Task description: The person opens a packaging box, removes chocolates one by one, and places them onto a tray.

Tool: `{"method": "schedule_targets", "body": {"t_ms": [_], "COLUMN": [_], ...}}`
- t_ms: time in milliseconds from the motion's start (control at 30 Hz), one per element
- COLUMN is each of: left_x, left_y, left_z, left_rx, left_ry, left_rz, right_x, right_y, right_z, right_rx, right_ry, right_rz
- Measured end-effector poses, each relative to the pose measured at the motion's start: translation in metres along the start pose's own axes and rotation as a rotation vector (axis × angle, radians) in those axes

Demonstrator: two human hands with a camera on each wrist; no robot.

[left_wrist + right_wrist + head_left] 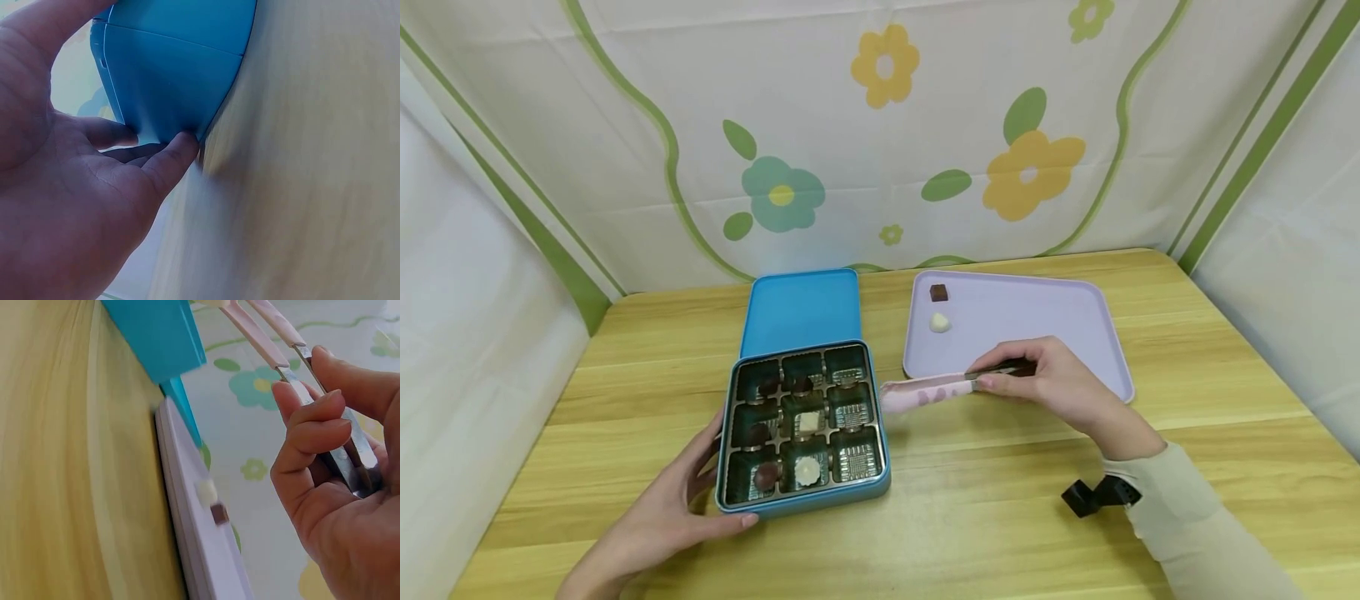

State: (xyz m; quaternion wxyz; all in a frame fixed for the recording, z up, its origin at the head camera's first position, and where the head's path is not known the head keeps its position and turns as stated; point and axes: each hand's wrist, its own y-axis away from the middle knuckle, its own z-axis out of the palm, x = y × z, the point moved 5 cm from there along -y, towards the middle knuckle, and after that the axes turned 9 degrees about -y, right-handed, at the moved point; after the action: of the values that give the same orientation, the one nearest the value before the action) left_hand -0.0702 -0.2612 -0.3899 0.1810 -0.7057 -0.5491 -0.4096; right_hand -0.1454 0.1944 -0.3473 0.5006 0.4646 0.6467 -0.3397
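Note:
A blue tin box (808, 500) stands on the table with a dark tray of square compartments inside. Chocolates lie in its left and middle columns, among them a white square piece (808, 423), a white round one (807, 471) and a brown one (766, 476). My left hand (662, 517) grips the tin's left side, thumb at the front corner and fingers along the wall (169, 75). In my right hand (1060, 387) are metal tongs with pink tips (932, 393), pointing left at the tin's right rim. The right wrist view shows a whitish piece (215, 302) at the tips, partly cut off.
Behind the tin lies its blue lid (805, 308). A lilac tray (1037, 317) at the back right carries a dark chocolate cube (938, 292) and a white chocolate (940, 322). A black strap device (1097, 497) sits on the right wrist. Flowered curtain (880, 150) hangs behind the table.

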Motion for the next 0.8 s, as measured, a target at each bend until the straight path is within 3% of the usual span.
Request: {"method": "schedule_targets", "body": {"t_ms": [333,500,800], "left_x": [0.001,0.000,0.000], "left_y": [-0.001,-0.001,-0.001], "left_z": [-0.001,0.000,0.000], "left_rx": [-0.005,-0.002,0.002], "left_ry": [-0.002,-0.004,-0.002], "left_rz": [0.004,0.008,0.017], "right_x": [0.025,0.034,0.036], "right_y": [0.003,0.001,-0.001], "right_z": [-0.044,-0.049,-0.048], "right_rx": [0.217,0.232,0.237], "right_ry": [0.018,0.082,0.098], "right_rz": [0.128,0.190,0.211]}}
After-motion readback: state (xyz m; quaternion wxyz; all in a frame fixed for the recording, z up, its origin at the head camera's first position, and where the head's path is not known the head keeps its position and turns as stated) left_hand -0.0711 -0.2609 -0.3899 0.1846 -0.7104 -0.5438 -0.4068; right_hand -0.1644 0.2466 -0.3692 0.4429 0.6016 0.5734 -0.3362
